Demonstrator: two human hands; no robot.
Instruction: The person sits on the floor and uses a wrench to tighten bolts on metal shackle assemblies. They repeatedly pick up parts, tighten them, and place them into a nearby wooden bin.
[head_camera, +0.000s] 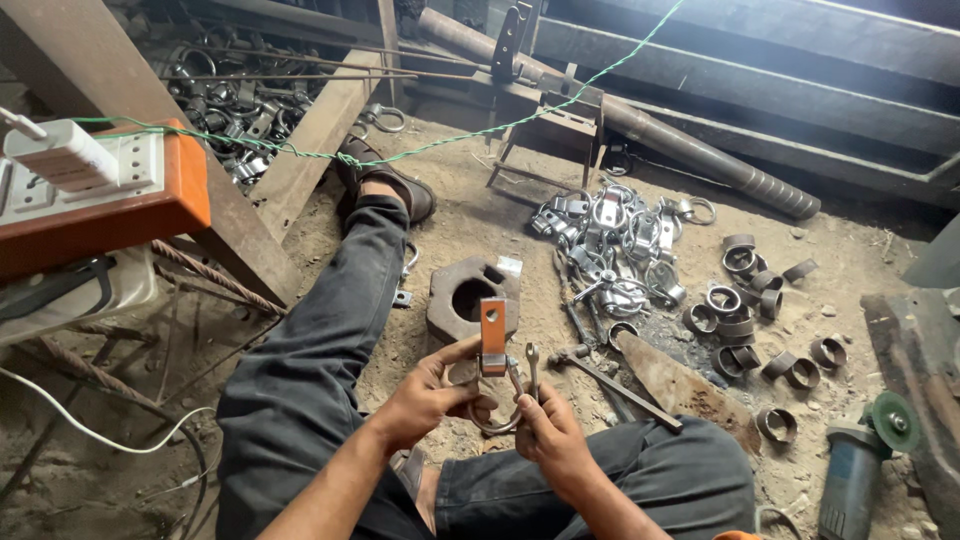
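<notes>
Upper left: orange socket box (100, 205). Frame centre: left hand (432, 395) gripping metal clamp (494, 345), ring below. Right hand (548, 432) closed on small spanner (532, 362) at clamp bolt. Right: finished clamps pile (610, 245), loose rings (750, 300) unassembled; work seemingly partway.

Dirt floor (480, 200), dusty and sandy. Rusted steel beams (740, 60) along far side; slanted steel frame legs (110, 90) at left. Daylight, dimmer toward the back.
</notes>
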